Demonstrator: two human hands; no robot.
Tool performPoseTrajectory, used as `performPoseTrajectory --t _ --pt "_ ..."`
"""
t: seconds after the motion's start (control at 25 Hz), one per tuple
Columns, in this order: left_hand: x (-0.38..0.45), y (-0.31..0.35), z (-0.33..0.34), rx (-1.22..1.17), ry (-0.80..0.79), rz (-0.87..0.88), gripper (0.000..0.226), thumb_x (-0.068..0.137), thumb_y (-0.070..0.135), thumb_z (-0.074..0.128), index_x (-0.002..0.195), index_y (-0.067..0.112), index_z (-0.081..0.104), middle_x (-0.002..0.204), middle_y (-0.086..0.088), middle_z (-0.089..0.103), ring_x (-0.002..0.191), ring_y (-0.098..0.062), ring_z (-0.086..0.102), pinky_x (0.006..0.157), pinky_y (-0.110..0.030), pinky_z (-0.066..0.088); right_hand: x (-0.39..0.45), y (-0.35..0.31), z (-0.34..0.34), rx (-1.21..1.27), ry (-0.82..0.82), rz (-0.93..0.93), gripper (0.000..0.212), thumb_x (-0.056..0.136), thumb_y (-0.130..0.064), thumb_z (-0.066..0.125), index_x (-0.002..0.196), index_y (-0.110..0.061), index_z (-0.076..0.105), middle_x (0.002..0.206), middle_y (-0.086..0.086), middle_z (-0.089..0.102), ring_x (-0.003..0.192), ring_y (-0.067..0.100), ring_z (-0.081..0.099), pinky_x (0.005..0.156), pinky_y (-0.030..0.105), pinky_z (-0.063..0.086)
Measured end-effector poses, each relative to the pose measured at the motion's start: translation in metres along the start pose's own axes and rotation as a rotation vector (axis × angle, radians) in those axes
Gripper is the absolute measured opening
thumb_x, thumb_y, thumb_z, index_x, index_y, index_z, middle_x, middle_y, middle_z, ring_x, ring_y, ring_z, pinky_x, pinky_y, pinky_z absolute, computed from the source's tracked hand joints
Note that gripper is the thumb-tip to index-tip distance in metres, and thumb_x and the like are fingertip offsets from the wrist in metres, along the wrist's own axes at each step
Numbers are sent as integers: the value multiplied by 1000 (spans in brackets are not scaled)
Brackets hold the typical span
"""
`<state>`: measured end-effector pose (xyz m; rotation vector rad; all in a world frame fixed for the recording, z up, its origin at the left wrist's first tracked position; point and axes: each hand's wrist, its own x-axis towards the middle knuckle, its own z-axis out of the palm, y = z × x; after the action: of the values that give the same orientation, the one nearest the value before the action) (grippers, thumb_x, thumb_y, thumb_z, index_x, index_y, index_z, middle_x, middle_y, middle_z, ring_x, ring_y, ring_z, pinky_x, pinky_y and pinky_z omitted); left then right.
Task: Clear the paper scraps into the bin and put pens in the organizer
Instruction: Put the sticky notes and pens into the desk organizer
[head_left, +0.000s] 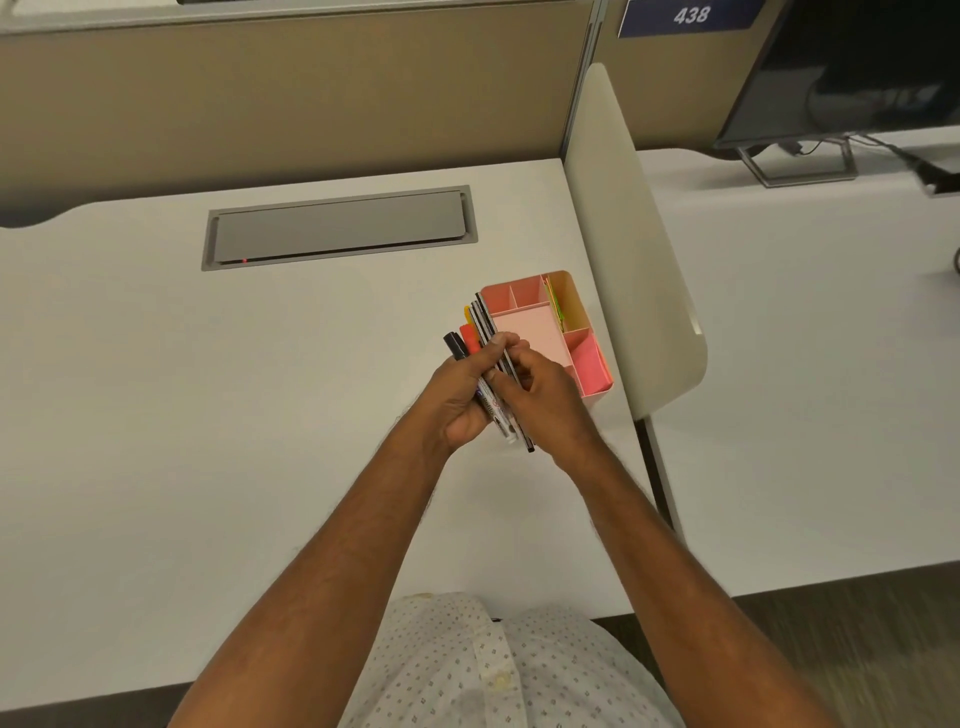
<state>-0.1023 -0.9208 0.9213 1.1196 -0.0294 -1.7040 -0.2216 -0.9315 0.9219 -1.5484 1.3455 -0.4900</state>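
Gathering stage: left hand (457, 400) grips bundle of mixed pens and markers (480, 338); right hand (540, 400) pinches one black pen. Next, probably, drop into pink compartmented plastic organizer (597, 387).

A white desk (208, 415) carries a grey cable cover (337, 227) set flush in its surface. A beige partition wall (285, 104) stands behind it. On the right, a white divider panel (639, 260) separates a neighbouring desk (805, 364), where a dark monitor (857, 67) stands. A blue sign (691, 15) reads 438.
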Motion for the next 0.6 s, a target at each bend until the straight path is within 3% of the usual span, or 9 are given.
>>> performPoseTrajectory --t 0.16,0.32,0.4,0.6 --pt "5 -1 -4 51 -3 28 31 97 18 62 126 7 69 126 -17 70 117 -31 68 100 -46 55 5 4 -5 197 18 64 28 99 -33 61 121 -21 72 104 -4 76 92 9 73 88 33 61" --pt "10 -3 -7 61 42 30 35 96 18 65 130 9 66 125 -16 71 116 -33 68 101 -54 52 7 2 -9 242 11 98 29 100 -32 58 124 -19 70 93 -13 73 78 -2 71 63 9 54" --pt "12 -2 -8 40 75 31 34 95 17 66 128 8 68 121 -16 73 112 -34 70 97 -54 55 10 0 -10 252 0 111 28 102 -29 56 125 -21 68 91 -17 70 75 -4 70 59 6 50" --pt "15 3 -8 79 127 40 27 94 17 69 119 7 71 98 -14 75 89 -29 71 75 -45 61 21 -2 -11 234 -6 133 31 103 -31 54 129 -19 66 99 -10 72 86 4 70 70 13 54"
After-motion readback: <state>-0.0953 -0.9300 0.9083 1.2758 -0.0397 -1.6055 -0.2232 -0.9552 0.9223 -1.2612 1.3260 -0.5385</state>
